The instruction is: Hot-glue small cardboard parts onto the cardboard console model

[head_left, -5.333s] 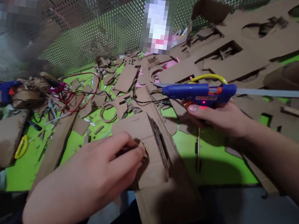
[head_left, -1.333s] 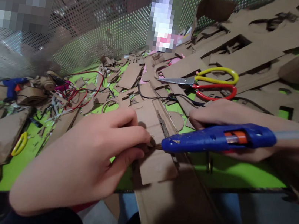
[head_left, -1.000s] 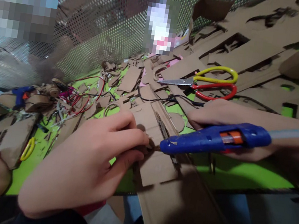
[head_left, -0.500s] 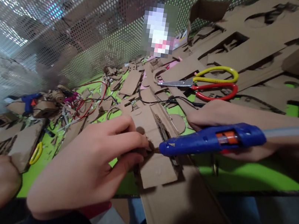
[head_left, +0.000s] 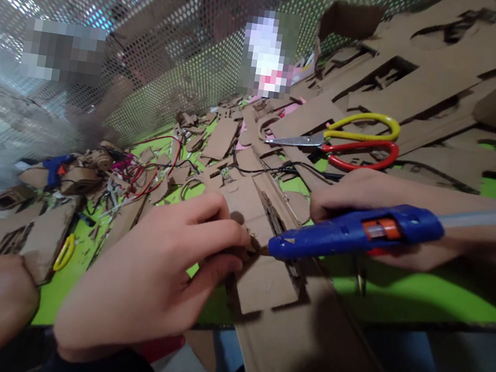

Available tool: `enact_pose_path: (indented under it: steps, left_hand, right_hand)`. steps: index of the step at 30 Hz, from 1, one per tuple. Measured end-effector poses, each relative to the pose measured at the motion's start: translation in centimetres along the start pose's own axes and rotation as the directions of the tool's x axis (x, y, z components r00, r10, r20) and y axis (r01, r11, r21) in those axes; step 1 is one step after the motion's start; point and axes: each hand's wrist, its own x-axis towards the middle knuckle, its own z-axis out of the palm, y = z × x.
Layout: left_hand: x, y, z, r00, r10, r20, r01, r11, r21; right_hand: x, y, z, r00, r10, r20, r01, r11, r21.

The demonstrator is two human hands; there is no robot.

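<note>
L hand (head_left: 168, 249) is pinching a small brown piece (head_left: 254, 247) btw thumb and index, fingertips nearly closed, other fingers curling under; exact shape of the piece is staying hidden. R hand (head_left: 355, 186) is gripping the blue glue gun (head_left: 338, 238), fingers wrapping its handle side (mostly out of sight behind the body, so can't tell if the trigger's being squeezed).

Step in hand, as I'm judging it: applying glue to the small piece. Nozzle is sitting right at it; whether it's touching, can't tell. Next move is prob. calling for a steady nozzle and L fingertips staying clear of the hot metal.

Gun is hanging over the cardboard panel (head_left: 261, 287), nozzle pointing L and slightly down toward the L fingertips. Long axis is running approx. across the view, rear end rising to the R, w/ a pale glue stick (head_left: 490, 213) trailing out the back over the R forearm. Panel is lying on a longer cardboard strip (head_left: 293, 348) that's jutting past the near edge of the green table (head_left: 436, 298). Scissors (head_left: 324, 142) are lying just beyond the R hand, blades pointing L.
</note>
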Motion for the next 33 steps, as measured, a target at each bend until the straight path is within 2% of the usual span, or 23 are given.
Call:
enact_pose_path:
  steps: [4,9,15,21,33]
  left_hand:
    - [0.0,-0.1,0.1,1.0,-0.02,0.008,0.02,1.0,-0.021]
    - [0.1,-0.1,0.2,1.0,-0.015,-0.007,0.015,1.0,-0.026]
    - [0.1,-0.3,0.3,1.0,-0.014,-0.002,0.014,1.0,-0.022]
    - [0.1,-0.3,0.4,1.0,-0.02,-0.008,0.02,1.0,-0.022]
    - [0.2,-0.3,0.3,1.0,-0.013,0.001,0.013,1.0,-0.024]
  right_hand:
    - [-0.1,-0.4,-0.3,0.999,-0.023,-0.038,0.018,0.994,-0.109]
    - [-0.2,-0.3,-0.5,0.992,-0.107,-0.06,0.099,0.988,-0.117]
    - [-0.7,1.0,-0.5,0.998,-0.059,-0.034,0.053,0.986,-0.156]
    - [-0.8,0.9,-0.4,0.998,-0.032,-0.057,0.022,0.985,-0.168]
    - [-0.4,0.3,0.1,0.997,-0.064,-0.053,0.055,0.987,-0.154]
